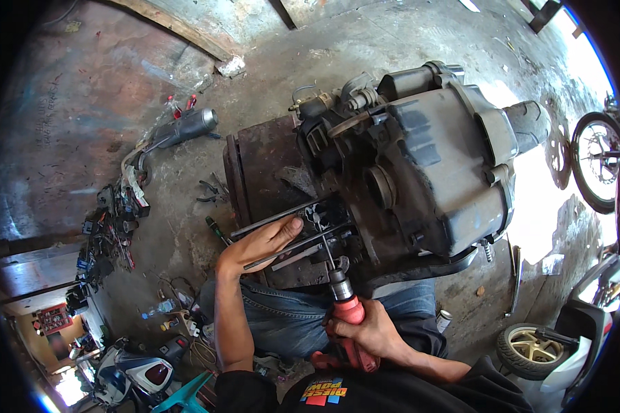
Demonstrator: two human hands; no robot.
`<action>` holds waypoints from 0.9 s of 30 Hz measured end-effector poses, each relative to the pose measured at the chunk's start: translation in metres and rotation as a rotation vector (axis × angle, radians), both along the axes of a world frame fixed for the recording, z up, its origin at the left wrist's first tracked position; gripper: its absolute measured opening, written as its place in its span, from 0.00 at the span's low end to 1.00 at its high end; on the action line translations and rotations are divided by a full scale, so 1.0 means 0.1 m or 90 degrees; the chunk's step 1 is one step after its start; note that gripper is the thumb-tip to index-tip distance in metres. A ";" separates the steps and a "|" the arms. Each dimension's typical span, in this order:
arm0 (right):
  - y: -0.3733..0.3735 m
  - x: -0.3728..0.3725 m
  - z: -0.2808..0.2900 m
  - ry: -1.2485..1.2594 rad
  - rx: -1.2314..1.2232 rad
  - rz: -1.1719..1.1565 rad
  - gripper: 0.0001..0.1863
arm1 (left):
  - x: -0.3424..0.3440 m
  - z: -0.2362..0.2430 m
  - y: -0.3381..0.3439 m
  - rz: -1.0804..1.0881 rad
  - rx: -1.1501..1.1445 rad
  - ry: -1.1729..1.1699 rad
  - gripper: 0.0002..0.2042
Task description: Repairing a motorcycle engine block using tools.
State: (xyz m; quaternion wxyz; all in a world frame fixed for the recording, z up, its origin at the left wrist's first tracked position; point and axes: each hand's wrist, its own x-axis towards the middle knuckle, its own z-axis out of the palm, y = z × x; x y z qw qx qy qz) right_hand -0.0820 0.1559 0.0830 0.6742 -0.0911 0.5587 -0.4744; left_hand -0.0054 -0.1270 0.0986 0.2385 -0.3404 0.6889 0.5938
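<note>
In my right hand (368,330) is a red power drill (349,311), held by its grip with the fingers wrapped round it. A long thin shank (326,246) runs from the drill's chuck into the opening at the front of a grimy scooter engine (427,144). Long dark studs (269,223) stick out from that opening toward the left. My left hand (272,237) reaches in among the studs near the shank's tip. Its thumb lies stretched out; the other fingers are mostly hidden, so their grip is unclear.
The engine rests by a dark, worn block (265,155). A green-handled screwdriver (217,228), pliers (208,193) and an exhaust muffler (186,127) lie left on the concrete floor. A loose wheel (530,351) is at lower right, and motorcycle parts (110,227) are piled at left.
</note>
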 end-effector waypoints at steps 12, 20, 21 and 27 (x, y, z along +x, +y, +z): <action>-0.15 -0.05 0.18 -0.001 0.019 -0.005 0.21 | -0.01 0.09 0.03 -0.029 -0.054 0.009 0.32; -0.18 -0.15 0.29 0.029 0.053 0.039 0.18 | -0.02 0.10 0.01 -0.031 -0.033 0.006 0.33; -0.18 -0.16 0.30 0.047 0.075 0.058 0.18 | -0.02 0.09 0.01 -0.044 -0.044 0.016 0.33; -0.19 -0.22 0.38 0.074 0.093 0.091 0.17 | -0.01 0.04 0.00 -0.073 -0.086 0.061 0.33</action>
